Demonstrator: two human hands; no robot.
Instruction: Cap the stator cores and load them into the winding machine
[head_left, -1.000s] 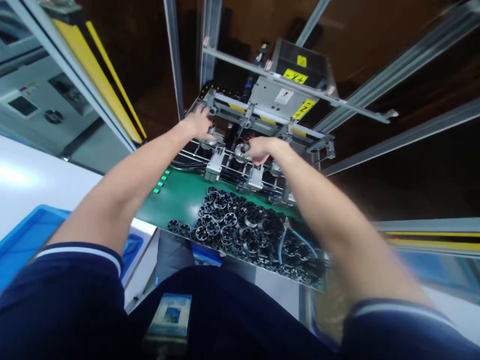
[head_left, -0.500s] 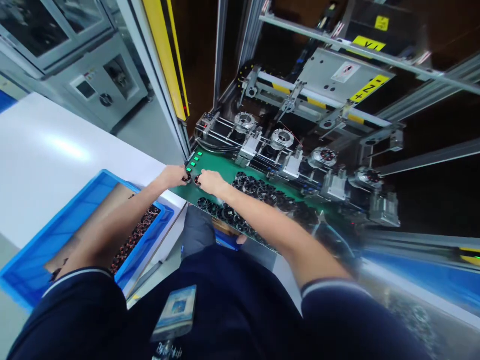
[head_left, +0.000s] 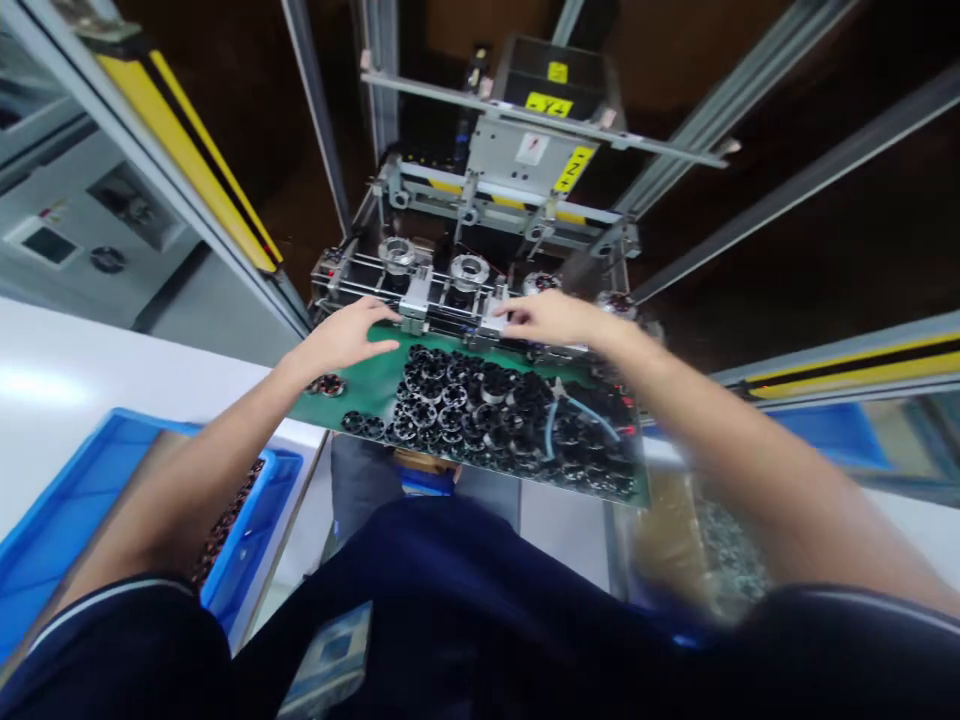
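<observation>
Although my left grip and right grip are both open and empty, plenty remains: black slotted metal rings lie heaped on the green board, just below the silver round fixtures.

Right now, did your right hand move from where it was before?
Yes: the right hand went rightward along the green panel, away from the left hand.
</observation>
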